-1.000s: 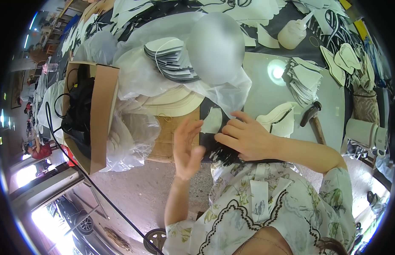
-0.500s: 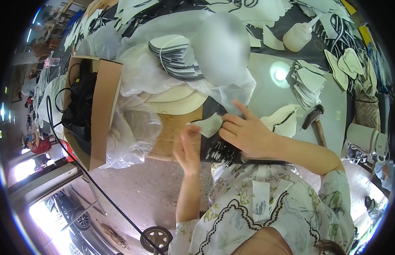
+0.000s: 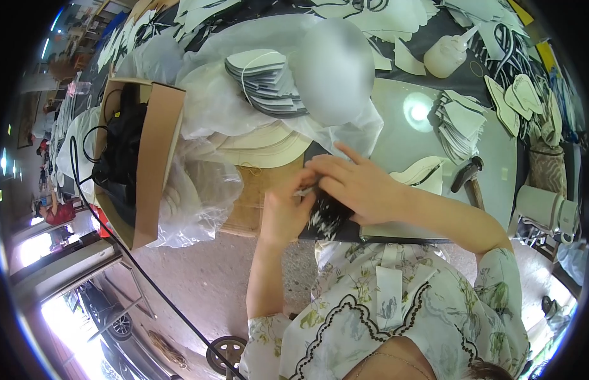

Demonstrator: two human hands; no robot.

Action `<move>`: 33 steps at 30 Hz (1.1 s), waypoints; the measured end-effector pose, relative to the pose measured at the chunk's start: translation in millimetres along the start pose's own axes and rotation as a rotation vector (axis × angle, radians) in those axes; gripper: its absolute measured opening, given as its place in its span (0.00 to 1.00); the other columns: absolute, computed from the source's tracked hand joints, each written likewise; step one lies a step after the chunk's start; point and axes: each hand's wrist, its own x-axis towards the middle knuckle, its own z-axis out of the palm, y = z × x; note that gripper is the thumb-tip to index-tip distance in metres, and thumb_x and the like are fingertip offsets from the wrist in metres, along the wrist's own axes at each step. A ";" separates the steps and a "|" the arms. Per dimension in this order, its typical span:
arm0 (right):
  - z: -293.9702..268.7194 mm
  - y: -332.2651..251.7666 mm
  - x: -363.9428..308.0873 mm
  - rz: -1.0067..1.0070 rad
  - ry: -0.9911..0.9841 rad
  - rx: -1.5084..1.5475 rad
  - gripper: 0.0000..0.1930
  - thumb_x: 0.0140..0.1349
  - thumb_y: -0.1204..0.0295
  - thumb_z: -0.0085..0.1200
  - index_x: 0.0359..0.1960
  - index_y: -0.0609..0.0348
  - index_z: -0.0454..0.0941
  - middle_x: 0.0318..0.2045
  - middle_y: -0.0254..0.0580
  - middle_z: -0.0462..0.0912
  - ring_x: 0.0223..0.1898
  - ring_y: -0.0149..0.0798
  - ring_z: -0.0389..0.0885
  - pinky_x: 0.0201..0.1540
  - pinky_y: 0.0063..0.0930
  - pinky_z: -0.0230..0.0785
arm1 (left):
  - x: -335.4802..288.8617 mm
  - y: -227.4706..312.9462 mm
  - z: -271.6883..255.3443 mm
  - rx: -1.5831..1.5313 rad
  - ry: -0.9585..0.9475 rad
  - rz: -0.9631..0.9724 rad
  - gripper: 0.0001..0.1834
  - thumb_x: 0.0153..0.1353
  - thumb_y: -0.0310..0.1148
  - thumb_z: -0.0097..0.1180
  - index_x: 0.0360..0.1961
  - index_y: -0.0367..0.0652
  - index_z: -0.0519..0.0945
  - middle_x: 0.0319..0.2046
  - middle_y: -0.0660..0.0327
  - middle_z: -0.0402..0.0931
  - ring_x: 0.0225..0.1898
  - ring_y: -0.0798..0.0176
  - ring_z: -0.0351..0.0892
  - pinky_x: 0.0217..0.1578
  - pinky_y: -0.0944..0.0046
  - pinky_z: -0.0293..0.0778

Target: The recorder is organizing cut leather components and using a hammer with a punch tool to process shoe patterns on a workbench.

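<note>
Work, seemingly unfinished: left hand (image 3: 285, 212) and right hand (image 3: 357, 187) met at dark bundle (image 3: 331, 212), grip hidden; pale stack (image 3: 459, 130) lay near hammer (image 3: 465, 175), finished or waiting, undeterminable.

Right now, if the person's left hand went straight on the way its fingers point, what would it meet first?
Most likely the bare right hand, whose fingers lie just ahead of the left hand; depth is unclear, so they may be touching.
</note>
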 end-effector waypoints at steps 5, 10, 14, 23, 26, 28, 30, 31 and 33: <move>2.0 0.4 2.6 0.111 -0.028 0.007 0.49 0.32 0.66 0.77 0.60 0.58 0.63 0.56 0.42 0.72 0.63 0.42 0.68 0.71 0.54 0.49 | -2.7 -2.4 -6.4 -0.339 0.001 -0.423 0.16 0.66 0.25 0.54 0.53 0.32 0.74 0.40 0.53 0.82 0.44 0.62 0.82 0.42 0.65 0.76; 1.5 -4.6 9.7 0.185 -0.059 -0.003 0.58 0.31 0.63 0.78 0.68 0.60 0.57 0.54 0.40 0.74 0.62 0.41 0.69 0.71 0.55 0.49 | -19.3 2.6 13.6 -0.590 0.176 -0.142 0.20 0.69 0.32 0.48 0.56 0.27 0.71 0.50 0.50 0.77 0.51 0.56 0.77 0.55 0.61 0.69; 2.8 -7.2 4.3 0.122 -0.090 -0.035 0.57 0.32 0.62 0.78 0.67 0.59 0.58 0.54 0.40 0.73 0.63 0.42 0.68 0.71 0.55 0.48 | -30.0 13.7 26.4 -0.111 0.280 -0.152 0.16 0.68 0.24 0.43 0.52 0.27 0.74 0.46 0.49 0.78 0.50 0.57 0.77 0.54 0.61 0.70; 3.5 -4.8 6.7 0.115 -0.037 -0.073 0.56 0.28 0.61 0.79 0.65 0.58 0.61 0.57 0.41 0.71 0.65 0.43 0.65 0.71 0.56 0.47 | -46.0 -1.9 55.2 -0.950 0.409 -0.280 0.36 0.75 0.53 0.34 0.71 0.34 0.53 0.65 0.46 0.61 0.62 0.57 0.64 0.61 0.58 0.61; 4.4 -0.5 5.0 0.160 -0.045 -0.079 0.55 0.28 0.62 0.79 0.64 0.59 0.62 0.57 0.41 0.71 0.65 0.44 0.65 0.72 0.56 0.46 | -22.8 11.7 54.7 -0.760 0.329 -0.100 0.44 0.71 0.63 0.33 0.73 0.37 0.48 0.70 0.45 0.54 0.67 0.53 0.59 0.65 0.54 0.57; 2.2 1.1 6.1 0.190 -0.039 -0.068 0.55 0.28 0.63 0.78 0.64 0.59 0.62 0.58 0.41 0.71 0.65 0.45 0.65 0.72 0.56 0.45 | -15.8 7.3 56.0 -0.739 0.336 -0.032 0.44 0.71 0.63 0.34 0.74 0.38 0.47 0.71 0.44 0.53 0.70 0.49 0.54 0.69 0.50 0.52; 5.8 -0.6 -0.3 0.209 -0.093 -0.110 0.54 0.28 0.65 0.77 0.64 0.61 0.63 0.61 0.43 0.69 0.68 0.45 0.62 0.73 0.56 0.43 | -20.5 9.1 53.7 -0.524 0.340 -0.026 0.43 0.72 0.60 0.34 0.74 0.37 0.46 0.71 0.44 0.52 0.71 0.48 0.53 0.70 0.50 0.50; 7.5 0.1 -0.5 0.214 -0.093 -0.112 0.54 0.28 0.65 0.77 0.64 0.61 0.63 0.61 0.43 0.69 0.68 0.45 0.62 0.73 0.56 0.43 | -22.1 9.6 52.9 -0.311 0.336 -0.022 0.41 0.73 0.58 0.33 0.74 0.37 0.46 0.71 0.43 0.51 0.72 0.48 0.52 0.70 0.50 0.49; 10.2 1.9 0.0 0.154 0.017 -0.088 0.53 0.30 0.71 0.72 0.66 0.62 0.60 0.65 0.47 0.65 0.71 0.48 0.57 0.73 0.57 0.41 | -19.6 11.5 52.8 -0.379 0.348 -0.075 0.40 0.73 0.57 0.32 0.73 0.36 0.47 0.71 0.44 0.52 0.71 0.48 0.53 0.69 0.52 0.51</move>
